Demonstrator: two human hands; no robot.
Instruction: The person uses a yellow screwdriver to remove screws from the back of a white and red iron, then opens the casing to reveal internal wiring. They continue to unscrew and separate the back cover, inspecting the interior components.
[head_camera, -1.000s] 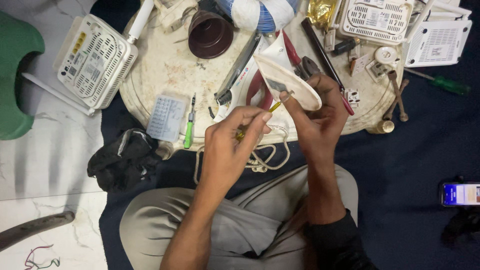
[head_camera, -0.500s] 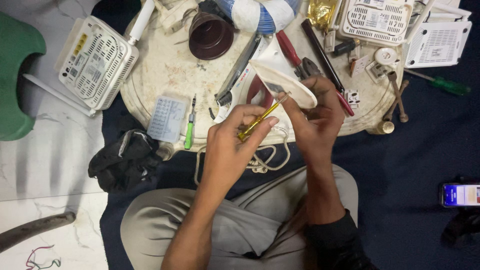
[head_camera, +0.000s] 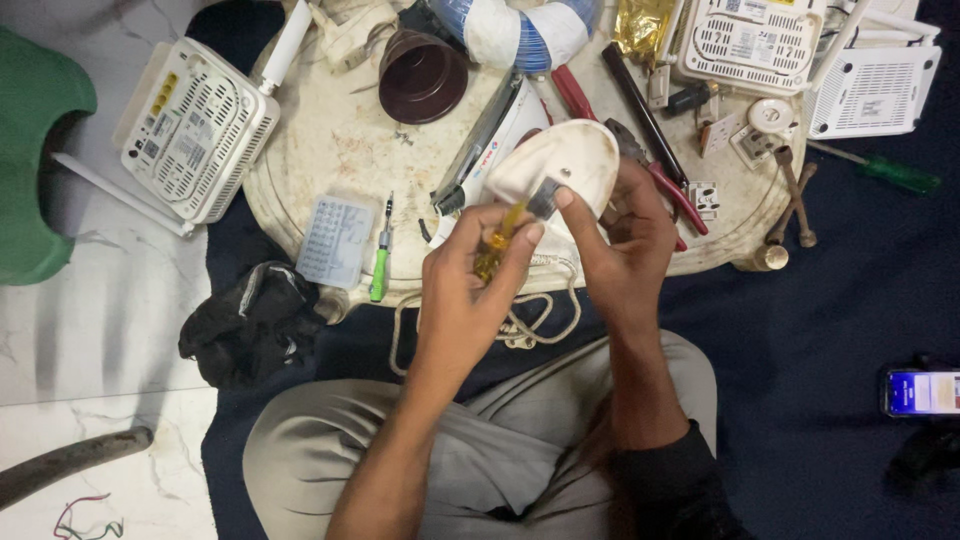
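Observation:
My right hand (head_camera: 630, 235) grips a white oval plastic casing (head_camera: 560, 160), tilted up over the round worn table (head_camera: 330, 140). My left hand (head_camera: 475, 275) is closed around a yellow-handled screwdriver (head_camera: 497, 240), its tip pointing up into the underside of the casing near a small metal part (head_camera: 545, 197). A beige cord (head_camera: 530, 315) trails from the casing down over the table's front edge onto my lap.
On the table lie a green screwdriver (head_camera: 380, 265), a pale blue bit case (head_camera: 335, 240), a brown bowl (head_camera: 422, 75), red-handled pliers (head_camera: 640, 150) and white routers (head_camera: 195, 130) (head_camera: 755, 40). A black cloth (head_camera: 250, 320) and a phone (head_camera: 920, 392) lie on the floor.
The casing has been turned and raised so its rounded shell faces the camera. My left hand has swung the screwdriver from slanting sideways to pointing up into it.

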